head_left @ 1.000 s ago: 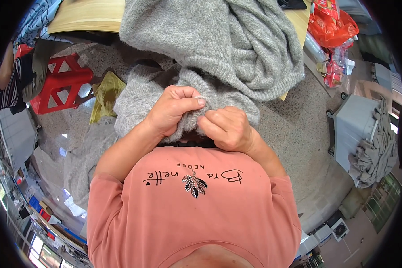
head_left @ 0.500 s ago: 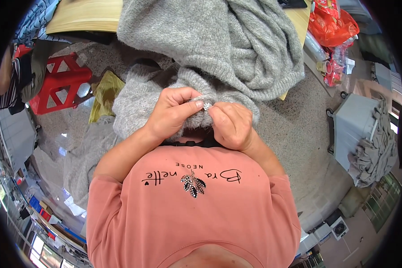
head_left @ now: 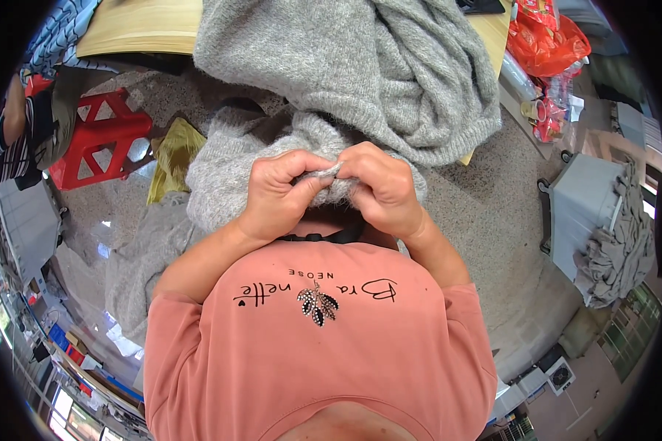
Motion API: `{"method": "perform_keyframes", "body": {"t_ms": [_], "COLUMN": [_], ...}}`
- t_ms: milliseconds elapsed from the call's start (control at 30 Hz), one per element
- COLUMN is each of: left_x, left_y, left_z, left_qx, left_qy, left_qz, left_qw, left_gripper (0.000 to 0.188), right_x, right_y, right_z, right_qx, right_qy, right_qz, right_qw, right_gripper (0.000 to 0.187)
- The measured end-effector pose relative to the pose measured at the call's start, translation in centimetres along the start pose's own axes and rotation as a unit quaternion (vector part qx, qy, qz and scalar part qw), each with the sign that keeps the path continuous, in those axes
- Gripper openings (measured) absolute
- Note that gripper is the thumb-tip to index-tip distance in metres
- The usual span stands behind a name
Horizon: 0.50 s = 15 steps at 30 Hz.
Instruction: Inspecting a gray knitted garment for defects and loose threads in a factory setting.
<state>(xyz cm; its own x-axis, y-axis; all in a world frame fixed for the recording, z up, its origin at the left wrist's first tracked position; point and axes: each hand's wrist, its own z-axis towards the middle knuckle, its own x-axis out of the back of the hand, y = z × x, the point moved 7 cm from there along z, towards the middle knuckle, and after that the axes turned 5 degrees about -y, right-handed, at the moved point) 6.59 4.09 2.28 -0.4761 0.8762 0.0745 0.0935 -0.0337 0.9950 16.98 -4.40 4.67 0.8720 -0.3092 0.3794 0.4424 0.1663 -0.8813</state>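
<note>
Compared with half a second ago, the right hand (head_left: 386, 189) has risen and turned, its fingers closing level with those of the left hand (head_left: 274, 192). A raised grey fold now fills the spot where a small glittering piece showed between the fingertips. The left hand has hardly shifted.

The fold belongs to the grey knitwear (head_left: 224, 176) bunched over the lap. The left thumb and forefinger are clamped on it from one side, the right fingers from the other, and the two sets of fingertips nearly meet on its edge.

The knitwear is fuzzy and flecked with paler yarn, rumpled into soft, thick folds. Just beyond it, a larger grey knit piece (head_left: 294, 55) of similar yarn drapes off the light wood-grain surface (head_left: 143, 28), with a banded edge at its lower end; I cannot tell whether the two join.

Left of the knitwear lie a crinkled yellow bag (head_left: 175, 158) and, farther out, a red plastic stool (head_left: 110, 143) with triangular openings. Well to its right stands a smooth-sided grey wheeled bin (head_left: 577, 209).
</note>
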Motion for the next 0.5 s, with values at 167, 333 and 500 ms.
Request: {"method": "perform_keyframes", "body": {"t_ms": [167, 333, 500], "left_x": [-0.1, -0.1, -0.1], "left_y": [1.6, 2.0, 2.5], "left_z": [-0.1, -0.1, -0.4], "left_qx": [-0.111, -0.139, -0.153], "left_qy": [0.009, 0.021, 0.028], "left_qz": [0.085, 0.114, 0.137], "left_qw": [0.99, 0.984, 0.978], "left_gripper": [0.017, 0.021, 0.023], "right_x": [-0.1, 0.0, -0.3], "right_y": [1.8, 1.4, 1.0], "right_z": [-0.7, -0.4, -0.3], "right_qx": [-0.175, -0.13, -0.085], "right_qy": [-0.029, -0.046, -0.062], "right_qz": [0.161, 0.071, 0.025], "right_qw": [0.971, 0.988, 0.994], "right_gripper": [0.023, 0.024, 0.024]}}
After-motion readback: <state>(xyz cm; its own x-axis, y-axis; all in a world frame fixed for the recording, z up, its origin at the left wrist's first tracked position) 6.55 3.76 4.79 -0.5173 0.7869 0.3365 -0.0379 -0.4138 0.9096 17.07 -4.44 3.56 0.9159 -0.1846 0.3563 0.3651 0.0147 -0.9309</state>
